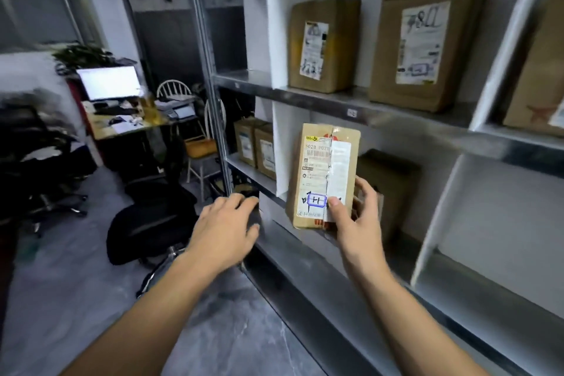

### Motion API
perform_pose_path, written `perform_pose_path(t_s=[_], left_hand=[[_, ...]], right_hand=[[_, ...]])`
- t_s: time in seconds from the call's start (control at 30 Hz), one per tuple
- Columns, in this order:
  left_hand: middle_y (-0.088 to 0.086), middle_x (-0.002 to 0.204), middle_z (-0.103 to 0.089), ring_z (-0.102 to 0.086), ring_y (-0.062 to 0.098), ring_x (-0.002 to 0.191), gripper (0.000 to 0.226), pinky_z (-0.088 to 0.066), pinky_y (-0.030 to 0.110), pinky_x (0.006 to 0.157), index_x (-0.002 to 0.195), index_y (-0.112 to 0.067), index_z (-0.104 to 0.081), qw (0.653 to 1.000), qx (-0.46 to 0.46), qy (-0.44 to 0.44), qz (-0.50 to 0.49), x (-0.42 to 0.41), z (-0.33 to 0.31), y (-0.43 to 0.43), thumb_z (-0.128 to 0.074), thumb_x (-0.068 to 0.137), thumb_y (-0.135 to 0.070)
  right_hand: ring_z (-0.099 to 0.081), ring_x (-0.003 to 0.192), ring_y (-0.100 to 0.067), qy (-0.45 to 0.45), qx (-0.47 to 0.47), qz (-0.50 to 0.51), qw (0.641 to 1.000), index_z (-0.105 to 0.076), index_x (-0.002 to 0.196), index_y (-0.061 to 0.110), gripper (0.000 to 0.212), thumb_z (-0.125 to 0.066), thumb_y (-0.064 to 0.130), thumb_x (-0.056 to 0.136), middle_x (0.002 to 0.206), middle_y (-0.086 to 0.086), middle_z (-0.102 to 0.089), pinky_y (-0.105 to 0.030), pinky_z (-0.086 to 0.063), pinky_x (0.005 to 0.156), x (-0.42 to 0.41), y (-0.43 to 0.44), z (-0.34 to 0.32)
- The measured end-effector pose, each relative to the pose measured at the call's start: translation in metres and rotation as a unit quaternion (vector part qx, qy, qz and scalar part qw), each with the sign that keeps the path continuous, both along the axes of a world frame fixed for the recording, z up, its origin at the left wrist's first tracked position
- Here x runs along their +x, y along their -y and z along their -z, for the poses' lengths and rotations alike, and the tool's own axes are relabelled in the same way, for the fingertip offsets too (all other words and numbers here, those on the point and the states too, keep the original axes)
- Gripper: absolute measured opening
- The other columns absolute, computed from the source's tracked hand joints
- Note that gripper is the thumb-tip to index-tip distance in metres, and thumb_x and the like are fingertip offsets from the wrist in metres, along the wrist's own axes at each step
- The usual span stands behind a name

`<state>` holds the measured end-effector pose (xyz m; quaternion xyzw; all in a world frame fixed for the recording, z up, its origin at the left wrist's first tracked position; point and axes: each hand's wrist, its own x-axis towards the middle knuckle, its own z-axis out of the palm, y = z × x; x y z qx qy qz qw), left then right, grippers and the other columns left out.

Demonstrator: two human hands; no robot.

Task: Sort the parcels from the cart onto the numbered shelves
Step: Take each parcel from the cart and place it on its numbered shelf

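My right hand (pixel 355 217) grips a small brown cardboard parcel (pixel 323 162) by its lower right corner, thumb on the white shipping label. The parcel stands upright in front of the middle shelf (pixel 308 250), at the left end of a bay. A blue-inked box marked "H" shows near my thumb. My left hand (pixel 227 229) hovers to the left of the parcel, empty, palm down and fingers loosely curled, near the shelf's front edge. Behind the held parcel stands another brown box (pixel 393 186). The cart is out of view.
Two labelled brown boxes (pixel 323 43) (pixel 427 46) stand on the upper shelf (pixel 366 107), a third (pixel 537 85) at far right. Two small boxes (pixel 256 148) sit in the left bay. White dividers (pixel 439 214) split the shelves. A black office chair (pixel 152 217) and a desk with a monitor (pixel 110 82) stand to the left.
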<state>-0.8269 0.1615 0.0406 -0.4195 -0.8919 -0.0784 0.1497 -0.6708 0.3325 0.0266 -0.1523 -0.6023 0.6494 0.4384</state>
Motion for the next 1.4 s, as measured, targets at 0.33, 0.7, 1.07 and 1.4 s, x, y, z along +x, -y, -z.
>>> perform_pose_path(t_s=[0.33,0.7,1.07,1.4], left_hand=[[-0.005,0.136,-0.046,-0.044,0.024,0.121,0.054,-0.038,0.042,0.099,0.143,-0.030,-0.037,0.993,0.075,-0.026,-0.083,-0.157,-0.043,0.020,-0.048,0.092,-0.046],[-0.007,0.140,-0.042,-0.041,0.021,0.125,0.054,-0.036,0.040,0.101,0.145,-0.031,-0.033,0.992,0.098,-0.075,0.002,-0.382,-0.112,0.008,-0.044,0.094,-0.047],[-0.010,0.141,-0.040,-0.038,0.016,0.127,0.058,-0.032,0.037,0.105,0.146,-0.035,-0.030,0.983,0.082,-0.063,0.155,-0.531,-0.136,-0.055,-0.040,0.092,-0.053],[-0.009,0.140,-0.042,-0.039,0.017,0.128,0.054,-0.032,0.039,0.107,0.145,-0.033,-0.032,0.963,0.123,-0.077,0.226,-0.634,-0.158,-0.136,-0.041,0.094,-0.048]], right_hand=[[-0.068,0.111,-0.016,-0.039,0.041,-0.078,0.995,-0.042,0.132,0.044,0.048,-0.063,0.019,0.097,0.131,0.000,-0.061,-0.041,-0.060,0.087,-0.206,-0.004,-0.074],[-0.070,0.105,-0.014,-0.092,0.037,0.019,0.995,-0.042,0.132,0.046,0.048,-0.064,0.022,0.097,0.127,0.002,-0.063,-0.049,-0.059,0.088,-0.423,-0.020,-0.147],[-0.068,0.095,0.006,-0.048,0.082,0.181,0.979,-0.036,0.137,0.049,0.054,-0.063,0.026,0.097,0.114,0.021,-0.058,-0.027,-0.061,0.074,-0.538,-0.080,-0.183],[-0.062,0.115,-0.017,0.051,0.119,0.288,0.949,-0.031,0.141,0.043,0.053,-0.059,0.027,0.099,0.139,0.000,-0.055,-0.039,-0.059,0.088,-0.647,-0.135,-0.190]])
